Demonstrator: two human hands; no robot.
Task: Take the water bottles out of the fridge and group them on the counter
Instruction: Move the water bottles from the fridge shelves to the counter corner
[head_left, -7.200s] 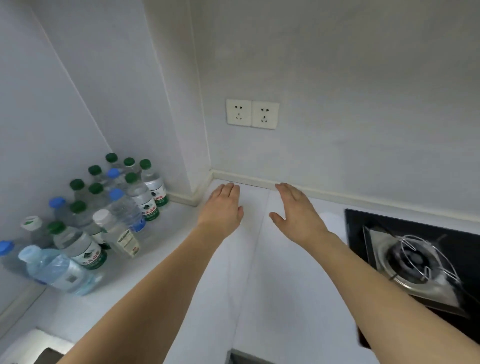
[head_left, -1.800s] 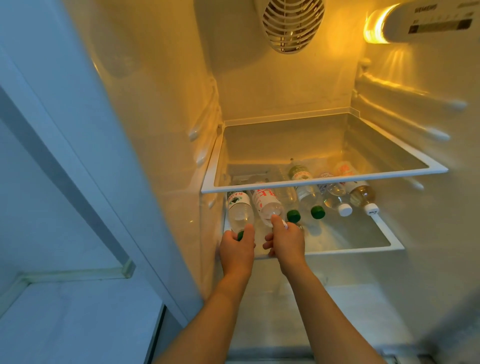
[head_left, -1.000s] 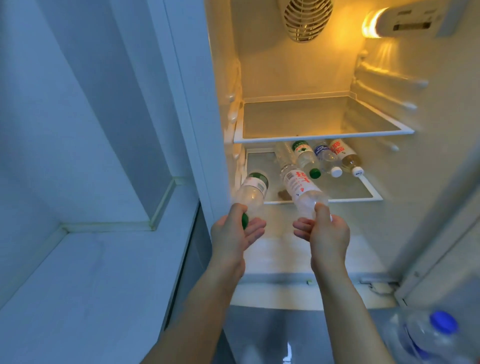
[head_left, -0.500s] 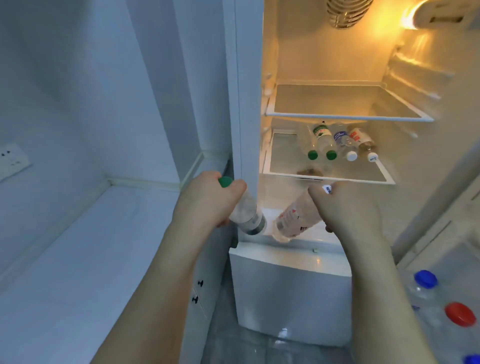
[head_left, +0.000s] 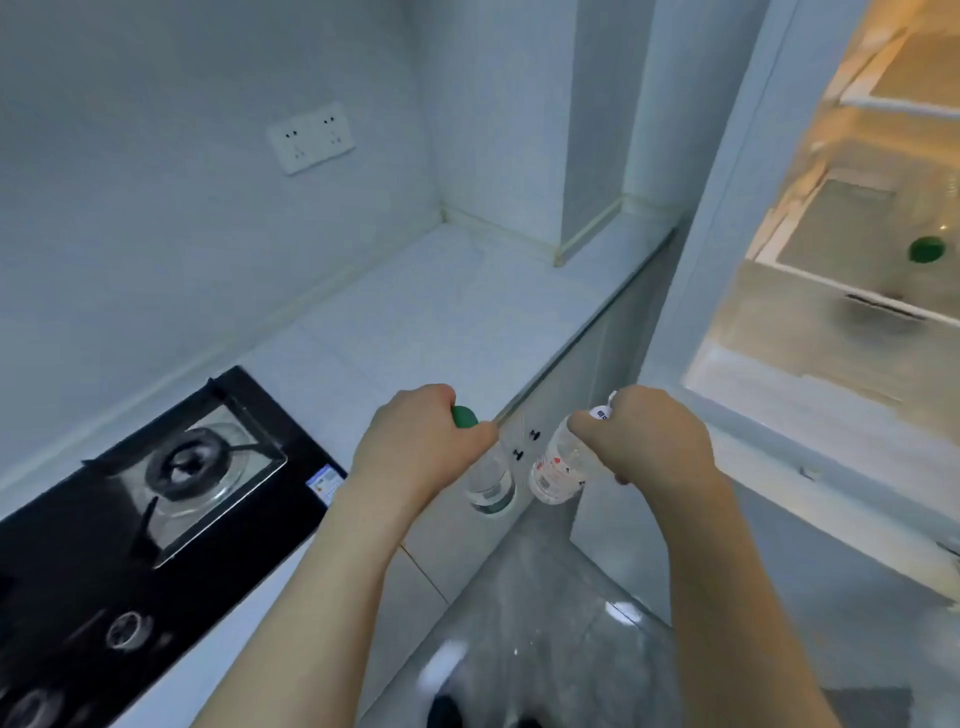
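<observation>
Now both bottles clear of the fridge (head_left: 852, 291), left hand (head_left: 415, 441) grip clamped on green-capped bottle (head_left: 488, 480), right hand (head_left: 644, 441) on white-capped bottle (head_left: 558, 475).

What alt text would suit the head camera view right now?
Each hand holds a water bottle near its cap: left hand the green-capped bottle, right hand the white-capped bottle. Counter and stove lie left, open fridge right.

A pale counter (head_left: 467, 312) is running into the corner, a black gas hob (head_left: 156, 493) sitting at its left end (burner blurred).
</observation>
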